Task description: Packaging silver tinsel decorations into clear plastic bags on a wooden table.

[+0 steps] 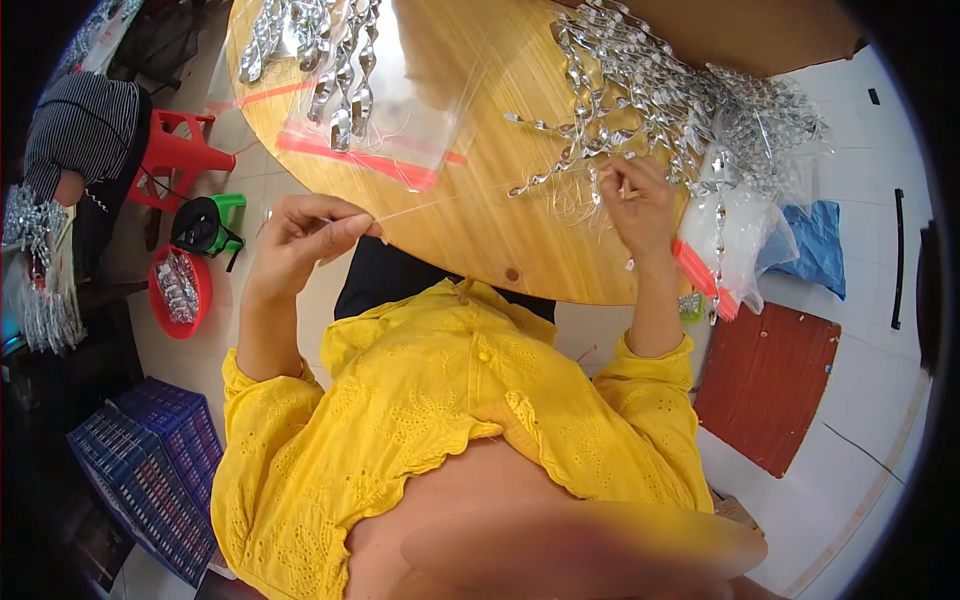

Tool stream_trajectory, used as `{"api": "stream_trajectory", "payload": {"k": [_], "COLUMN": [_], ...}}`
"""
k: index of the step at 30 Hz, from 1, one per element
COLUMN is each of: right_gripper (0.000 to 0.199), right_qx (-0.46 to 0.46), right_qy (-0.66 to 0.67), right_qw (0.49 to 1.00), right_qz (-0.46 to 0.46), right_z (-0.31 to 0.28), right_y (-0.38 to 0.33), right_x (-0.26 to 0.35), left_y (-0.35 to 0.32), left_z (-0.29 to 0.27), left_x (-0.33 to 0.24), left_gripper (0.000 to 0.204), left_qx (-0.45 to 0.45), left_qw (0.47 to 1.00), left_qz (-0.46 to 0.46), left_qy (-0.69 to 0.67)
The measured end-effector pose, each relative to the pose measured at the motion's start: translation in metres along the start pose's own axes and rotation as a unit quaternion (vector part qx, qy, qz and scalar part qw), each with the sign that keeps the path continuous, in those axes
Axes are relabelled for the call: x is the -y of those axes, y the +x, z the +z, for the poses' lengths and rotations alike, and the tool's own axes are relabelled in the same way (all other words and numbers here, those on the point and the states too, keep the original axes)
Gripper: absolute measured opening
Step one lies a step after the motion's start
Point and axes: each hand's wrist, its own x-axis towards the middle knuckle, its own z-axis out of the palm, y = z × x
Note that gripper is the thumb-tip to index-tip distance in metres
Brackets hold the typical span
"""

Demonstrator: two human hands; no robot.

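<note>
A thin pale thread [430,206] is stretched across the front of the round wooden table, its left end pinched between the thumb and fingers of my left hand [312,238]. My right hand [640,205] is closed in a pinch beside a tangle of loose threads [578,195]; the thread seems to run to it, but its fingertips hide what they hold. Just beyond that hand lies a heap of silver twisted spiral strips [630,80], some reaching toward it. Clear plastic bags with red edges [400,165] lie flat at the left, with more silver spirals [345,80] on top.
A brown cardboard box [740,30] stands at the far right. Clear plastic bags [740,230] hang over the table's right edge. On the floor are a red basin [204,290], a red stool [172,150], blue crates [150,460] and a reddish-brown board [770,385]. Another person [85,130] sits at the left.
</note>
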Motion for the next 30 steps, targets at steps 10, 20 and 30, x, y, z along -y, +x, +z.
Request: {"api": "stream_trajectory", "payload": {"k": [10, 20, 30], "right_gripper": [0.017, 0.017, 0.013], "right_qx": [-0.044, -0.056, -0.084], "right_qy": [-0.037, -0.025, -0.140], "right_qw": [0.992, 0.995, 0.980], "right_qz": [-0.116, -0.078, 0.117], "right_z": [-0.008, -0.005, -0.034], "right_y": [0.008, -0.018, -0.065], "right_x": [0.048, 0.043, -0.001], "left_y": [0.032, 0.127, 0.110], "left_z": [0.022, -0.046, -0.075], "left_x": [-0.047, 0.007, 0.031], "left_gripper": [0.023, 0.020, 0.041], "left_qx": [0.161, 0.120, 0.008], "left_qw": [0.762, 0.606, 0.635], "left_qz": [0.400, 0.449, 0.267], "left_qy": [0.483, 0.646, 0.724]}}
